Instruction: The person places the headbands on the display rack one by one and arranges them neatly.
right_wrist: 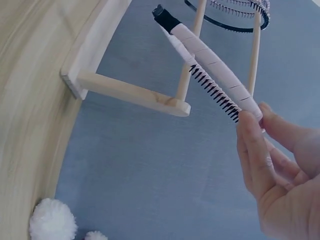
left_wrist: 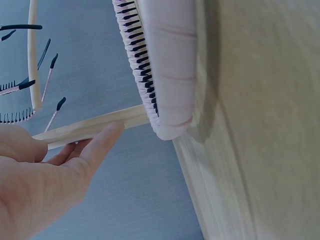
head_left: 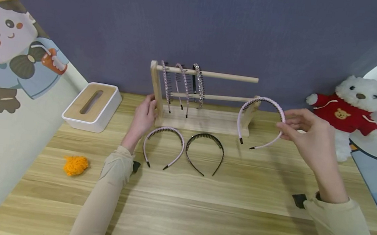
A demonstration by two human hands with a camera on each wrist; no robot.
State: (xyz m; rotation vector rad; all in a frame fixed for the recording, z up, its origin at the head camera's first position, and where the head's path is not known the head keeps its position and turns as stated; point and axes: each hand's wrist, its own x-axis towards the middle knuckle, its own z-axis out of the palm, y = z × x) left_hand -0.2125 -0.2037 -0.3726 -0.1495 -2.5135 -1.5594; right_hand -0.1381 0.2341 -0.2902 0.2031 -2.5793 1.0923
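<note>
My right hand (head_left: 311, 132) pinches a pale pink headband (head_left: 264, 99) by one side, holding it up at the right end of a wooden rack (head_left: 205, 120). In the right wrist view its black comb teeth (right_wrist: 215, 92) show, and thumb and fingertips meet on the band. My left hand (head_left: 145, 115) grips the rack's left upright (left_wrist: 95, 125). Several headbands (head_left: 185, 81) hang over the rack's upper rod, toward the left. On the table before the rack lie another pale pink headband (head_left: 165, 129) and a black headband (head_left: 207, 136).
A white tissue box (head_left: 106, 114) with a wooden lid stands left of the rack. An orange yarn bundle (head_left: 75, 165) lies nearer on the table. At the right sits a white teddy bear (head_left: 363, 93) in a red hoodie. A dark blue wall (head_left: 219, 25) rises behind.
</note>
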